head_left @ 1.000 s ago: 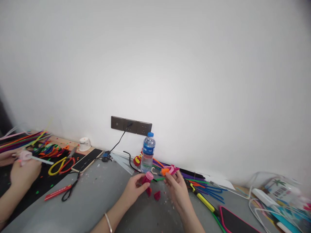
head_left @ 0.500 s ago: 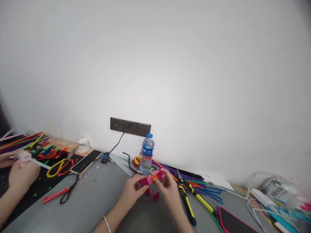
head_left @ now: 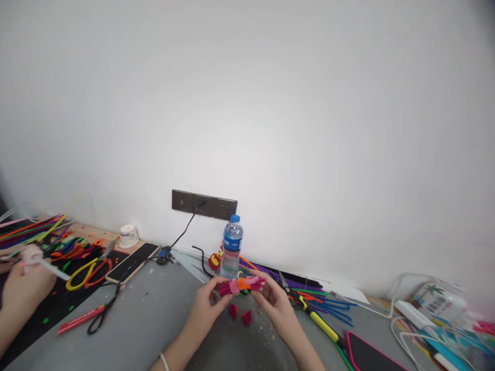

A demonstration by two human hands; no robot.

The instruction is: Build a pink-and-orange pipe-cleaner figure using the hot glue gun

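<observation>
Between my two hands is a small pipe-cleaner figure (head_left: pixel 243 284) in magenta, pink and orange, lying roughly level. My left hand (head_left: pixel 207 304) pinches its magenta end, thumb and fingers closed. At the pink end, the fingers and thumb of my right hand (head_left: pixel 273 297) are closed on it too. Two small red fuzzy pieces, one (head_left: pixel 246 318) darker and larger, lie on the grey table (head_left: pixel 170 309) below the figure. Just behind my hands stands a water bottle (head_left: pixel 232 247) with a blue cap, and a red and yellow fuzzy piece (head_left: pixel 215 260) sits beside it.
Yellow-and-black cutters (head_left: pixel 319 322) and blue pipe cleaners (head_left: pixel 334 304) lie right of my hands, near a pink-edged phone (head_left: pixel 371 353). Leftward are scissors (head_left: pixel 83 273), another phone (head_left: pixel 133 263), a red-handled tool (head_left: pixel 81 319) and another person's hand (head_left: pixel 29 283).
My right hand has turned the figure's free end, so more pink strands show there. My right forearm now covers part of the cutters. The view has shifted slightly.
</observation>
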